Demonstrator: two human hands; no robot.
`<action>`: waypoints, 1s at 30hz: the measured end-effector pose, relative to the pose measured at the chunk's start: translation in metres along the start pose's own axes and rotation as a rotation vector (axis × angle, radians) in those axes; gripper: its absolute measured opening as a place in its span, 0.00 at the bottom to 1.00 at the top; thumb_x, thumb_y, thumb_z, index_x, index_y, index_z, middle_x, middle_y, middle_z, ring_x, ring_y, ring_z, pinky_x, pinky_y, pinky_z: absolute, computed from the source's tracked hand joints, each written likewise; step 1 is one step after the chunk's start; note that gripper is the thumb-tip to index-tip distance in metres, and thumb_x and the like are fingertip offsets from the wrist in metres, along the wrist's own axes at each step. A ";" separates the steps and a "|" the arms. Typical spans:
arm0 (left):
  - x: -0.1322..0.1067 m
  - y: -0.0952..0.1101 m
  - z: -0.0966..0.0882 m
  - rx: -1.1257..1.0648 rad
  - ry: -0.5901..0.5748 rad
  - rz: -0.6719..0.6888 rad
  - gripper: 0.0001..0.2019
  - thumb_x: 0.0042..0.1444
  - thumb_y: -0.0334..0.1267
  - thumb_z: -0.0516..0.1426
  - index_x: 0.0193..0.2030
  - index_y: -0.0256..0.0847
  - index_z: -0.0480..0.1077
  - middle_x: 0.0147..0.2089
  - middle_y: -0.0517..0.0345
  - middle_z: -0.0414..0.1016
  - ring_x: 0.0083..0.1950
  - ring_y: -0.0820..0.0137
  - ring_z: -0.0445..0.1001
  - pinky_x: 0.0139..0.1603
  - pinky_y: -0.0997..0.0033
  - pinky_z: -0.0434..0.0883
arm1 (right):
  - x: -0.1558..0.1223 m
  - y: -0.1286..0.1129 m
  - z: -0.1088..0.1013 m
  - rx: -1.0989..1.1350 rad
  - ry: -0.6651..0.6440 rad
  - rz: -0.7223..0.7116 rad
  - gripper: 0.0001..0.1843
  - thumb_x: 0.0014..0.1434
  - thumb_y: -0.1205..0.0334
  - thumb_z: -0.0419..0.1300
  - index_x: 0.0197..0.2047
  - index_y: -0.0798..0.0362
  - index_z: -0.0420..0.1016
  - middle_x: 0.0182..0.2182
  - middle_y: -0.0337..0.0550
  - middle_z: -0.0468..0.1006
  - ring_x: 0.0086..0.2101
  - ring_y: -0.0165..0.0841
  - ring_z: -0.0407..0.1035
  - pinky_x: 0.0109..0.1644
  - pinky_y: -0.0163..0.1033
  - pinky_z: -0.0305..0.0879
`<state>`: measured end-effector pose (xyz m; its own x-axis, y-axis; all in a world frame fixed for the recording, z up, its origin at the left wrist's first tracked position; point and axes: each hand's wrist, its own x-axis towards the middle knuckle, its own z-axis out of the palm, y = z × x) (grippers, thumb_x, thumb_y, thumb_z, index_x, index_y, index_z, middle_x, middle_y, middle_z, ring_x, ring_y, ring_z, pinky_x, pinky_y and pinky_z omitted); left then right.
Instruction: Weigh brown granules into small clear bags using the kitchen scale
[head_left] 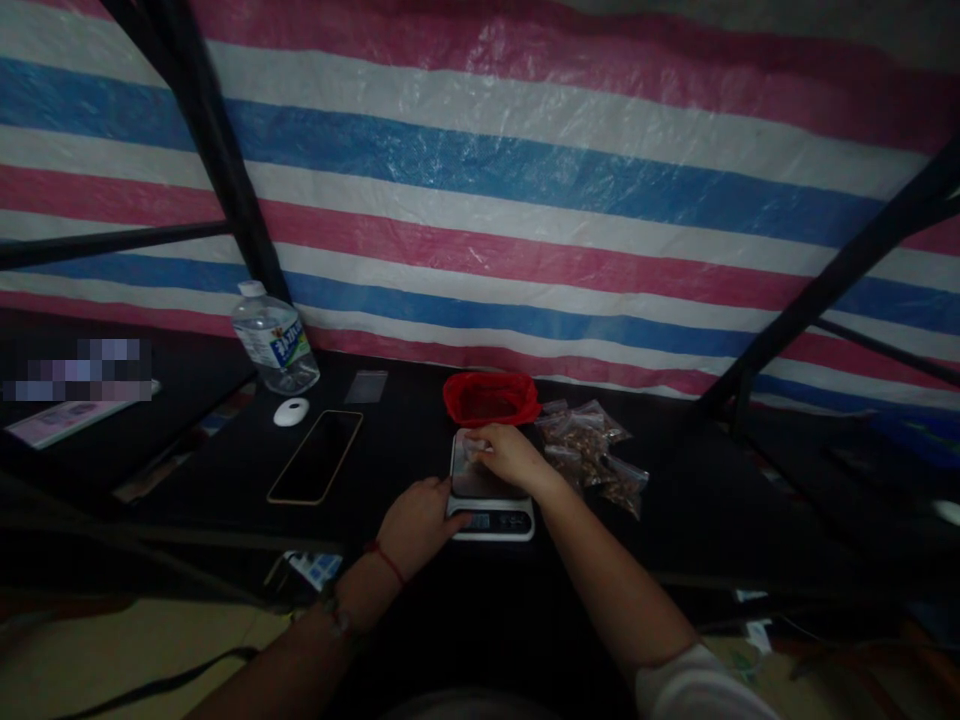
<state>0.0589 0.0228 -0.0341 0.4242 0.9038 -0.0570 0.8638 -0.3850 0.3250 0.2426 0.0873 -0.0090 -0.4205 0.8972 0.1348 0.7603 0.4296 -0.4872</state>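
Observation:
A small kitchen scale [491,483] with a metal pan and a lit display lies on the dark table in front of me. My left hand [418,518] rests against its left side, the thumb reaching the front panel beside the display and the fingers apart. Over the pan, my right hand [510,455] pinches a small clear plastic bag [472,446], mostly covered by the fingers. Just behind the scale sits a red bag [491,400], its mouth open and its contents dark. Several clear zip bags [589,445] of brownish bits are heaped to the right.
Left of the scale are a phone [316,457], a white oval item [291,411], a flat clear zip bag [367,387] and a large plastic bottle [276,345]. Black metal bars [217,150] rise at the sides. A striped plastic sheet [525,240] hangs behind.

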 end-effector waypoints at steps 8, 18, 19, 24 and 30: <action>-0.001 0.002 0.001 0.018 -0.019 -0.015 0.19 0.57 0.51 0.53 0.49 0.40 0.69 0.44 0.47 0.73 0.45 0.61 0.72 0.47 0.66 0.66 | 0.005 -0.004 0.003 0.079 0.095 -0.006 0.24 0.53 0.67 0.59 0.54 0.48 0.72 0.51 0.42 0.76 0.49 0.35 0.70 0.53 0.38 0.63; 0.001 0.002 0.002 0.033 -0.039 -0.031 0.19 0.57 0.51 0.53 0.49 0.40 0.68 0.44 0.48 0.73 0.45 0.61 0.72 0.45 0.66 0.66 | -0.017 0.015 -0.010 0.059 -0.003 -0.038 0.20 0.52 0.67 0.61 0.50 0.52 0.76 0.46 0.45 0.79 0.45 0.36 0.73 0.51 0.36 0.64; 0.001 0.002 0.001 0.033 -0.040 -0.028 0.19 0.57 0.51 0.53 0.48 0.39 0.68 0.45 0.48 0.73 0.45 0.61 0.72 0.45 0.66 0.66 | -0.015 0.010 -0.007 0.047 -0.004 -0.052 0.20 0.52 0.67 0.61 0.50 0.51 0.76 0.47 0.45 0.78 0.47 0.36 0.72 0.53 0.37 0.63; 0.001 0.003 0.001 0.038 -0.051 -0.043 0.19 0.57 0.50 0.53 0.49 0.39 0.68 0.45 0.47 0.73 0.46 0.61 0.72 0.46 0.66 0.66 | 0.002 -0.014 0.006 0.026 -0.037 -0.108 0.20 0.53 0.69 0.60 0.49 0.49 0.76 0.48 0.42 0.78 0.48 0.35 0.71 0.54 0.37 0.63; 0.000 0.003 0.002 0.031 -0.041 -0.015 0.19 0.57 0.51 0.53 0.48 0.40 0.69 0.44 0.48 0.73 0.45 0.61 0.73 0.45 0.66 0.66 | -0.004 -0.008 -0.007 0.140 0.092 -0.018 0.23 0.52 0.65 0.62 0.53 0.48 0.73 0.49 0.43 0.77 0.47 0.35 0.71 0.53 0.39 0.64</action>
<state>0.0619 0.0218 -0.0355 0.4212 0.9014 -0.1007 0.8781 -0.3774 0.2943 0.2415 0.0808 0.0002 -0.3815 0.8979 0.2196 0.6739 0.4328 -0.5988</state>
